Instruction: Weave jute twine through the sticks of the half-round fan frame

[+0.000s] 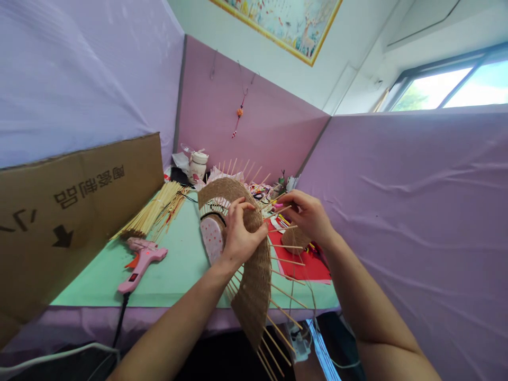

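Note:
A brown woven fan-shaped piece (254, 280) stands tilted over the table's front edge, with thin wooden sticks (286, 309) fanning out past its curved rim. My left hand (243, 233) grips its woven band, thumb toward the right rim and fingers over the top. At the upper right rim, my right hand (305, 211) is closed in a pinch beside the stick ends; what lies between its fingertips is too small to make out. Thin cord (292, 286) hangs below that hand. A pale, red-dotted padded part (212, 238) sits at the fan's inner left side.
A pink glue gun (141, 262) lies on the green table cover (178, 275), near a bundle of sticks (154, 209). A cardboard box (99, 201) stands left. Behind are a white lidded cup (197, 166) and clutter; red cloth (313, 267) lies at right.

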{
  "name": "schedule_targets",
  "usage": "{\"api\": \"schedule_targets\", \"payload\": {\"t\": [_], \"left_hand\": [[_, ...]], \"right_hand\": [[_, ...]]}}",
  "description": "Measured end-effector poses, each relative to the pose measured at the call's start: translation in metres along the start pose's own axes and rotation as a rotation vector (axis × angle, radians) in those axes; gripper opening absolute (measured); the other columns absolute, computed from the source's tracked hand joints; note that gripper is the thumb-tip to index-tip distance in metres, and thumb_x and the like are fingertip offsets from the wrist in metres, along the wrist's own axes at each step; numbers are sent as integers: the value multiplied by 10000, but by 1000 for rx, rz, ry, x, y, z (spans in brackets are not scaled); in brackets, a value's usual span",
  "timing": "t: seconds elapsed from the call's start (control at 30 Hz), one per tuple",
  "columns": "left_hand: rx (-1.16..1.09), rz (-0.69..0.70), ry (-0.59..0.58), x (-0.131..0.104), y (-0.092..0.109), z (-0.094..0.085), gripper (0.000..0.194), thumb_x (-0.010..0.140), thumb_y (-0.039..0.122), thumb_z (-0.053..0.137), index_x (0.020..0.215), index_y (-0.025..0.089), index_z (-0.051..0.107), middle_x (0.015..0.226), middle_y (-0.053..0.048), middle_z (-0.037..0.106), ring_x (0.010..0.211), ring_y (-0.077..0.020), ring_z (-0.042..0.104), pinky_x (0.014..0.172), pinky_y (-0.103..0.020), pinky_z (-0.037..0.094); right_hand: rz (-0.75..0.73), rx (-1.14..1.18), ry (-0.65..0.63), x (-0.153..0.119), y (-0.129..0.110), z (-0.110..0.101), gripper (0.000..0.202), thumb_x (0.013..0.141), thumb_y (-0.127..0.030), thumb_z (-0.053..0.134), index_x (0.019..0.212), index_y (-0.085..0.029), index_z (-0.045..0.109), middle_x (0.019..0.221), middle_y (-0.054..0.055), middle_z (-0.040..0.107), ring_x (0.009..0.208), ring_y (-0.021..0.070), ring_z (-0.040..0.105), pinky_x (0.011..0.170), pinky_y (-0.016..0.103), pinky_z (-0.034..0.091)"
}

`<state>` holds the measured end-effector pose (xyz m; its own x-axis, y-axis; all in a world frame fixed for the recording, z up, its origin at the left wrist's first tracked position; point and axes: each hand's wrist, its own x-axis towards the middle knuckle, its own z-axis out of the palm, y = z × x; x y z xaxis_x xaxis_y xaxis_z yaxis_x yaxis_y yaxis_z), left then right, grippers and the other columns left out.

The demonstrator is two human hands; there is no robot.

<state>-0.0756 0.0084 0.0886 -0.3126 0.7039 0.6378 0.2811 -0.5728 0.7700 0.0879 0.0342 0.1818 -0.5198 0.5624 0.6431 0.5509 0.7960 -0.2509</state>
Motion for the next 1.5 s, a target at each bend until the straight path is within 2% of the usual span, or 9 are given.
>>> {"api": "schedule_targets", "payload": {"t": [0.17,0.33,0.5,0.67,0.87,0.97,1.17,1.33,1.5], "left_hand": [[14,-6,9,-1,0,0,368,691,211,677,1018,214,507,1324,-99,458,1294,-248,414,1093,-433,305],[4,-6,-7,-3,0,1,359,699,218,678,1017,216,512,1325,-97,457,1292,-252,415,1094,-439,301],[-14,6,-15,-4,0,1,356,709,237,683,1022,220,514,1332,-97,449,1298,-256,410,1098,-447,297],[-5,14,-4,-3,-3,-1,364,699,224,685,1023,213,519,1326,-99,455,1283,-249,421,1098,-436,301],[-28,13,-3,-4,1,0,361,694,221,683,1014,205,517,1320,-106,456,1273,-246,422,1093,-437,310],[-57,37,13,-2,1,5,360,697,230,685,1009,213,506,1308,-102,459,1270,-247,429,1094,-443,313],[-88,109,-42,1,-10,12,607,750,290,677,1288,230,400,1331,-109,433,1288,-235,416,1107,-439,316],[24,127,-206,-5,-16,7,465,866,362,578,1317,323,474,1425,-81,311,1375,-245,322,1135,-469,274],[72,131,-233,-6,-13,1,415,851,403,604,1251,320,528,1429,-81,278,1360,-269,335,1120,-488,294]], "right_hand": [[30,3,-233,7,-17,-34,139,868,-263,582,994,-205,575,875,30,647,722,130,572,662,266,467],[-40,-119,-125,19,-28,-46,74,854,-244,580,920,-212,589,809,25,632,694,139,564,650,283,467],[-34,-125,47,29,-18,-27,37,840,-244,594,858,-215,607,794,27,632,709,151,560,661,295,459],[139,40,197,26,0,5,93,814,-289,618,823,-201,589,715,-1,592,592,111,476,574,260,401],[323,336,102,19,20,47,195,745,-372,663,737,-180,633,658,-3,595,575,111,473,558,256,383],[377,420,120,21,25,62,247,696,-414,683,667,-177,622,617,-4,586,572,118,479,571,266,395],[410,464,192,21,26,70,284,695,-452,677,656,-183,596,579,-27,519,539,102,412,533,250,353],[406,463,146,17,32,70,281,683,-454,682,673,-185,604,616,-17,569,574,112,463,566,252,395],[368,368,100,19,34,62,242,732,-415,653,680,-181,630,636,-2,607,587,121,501,585,258,409]]}}
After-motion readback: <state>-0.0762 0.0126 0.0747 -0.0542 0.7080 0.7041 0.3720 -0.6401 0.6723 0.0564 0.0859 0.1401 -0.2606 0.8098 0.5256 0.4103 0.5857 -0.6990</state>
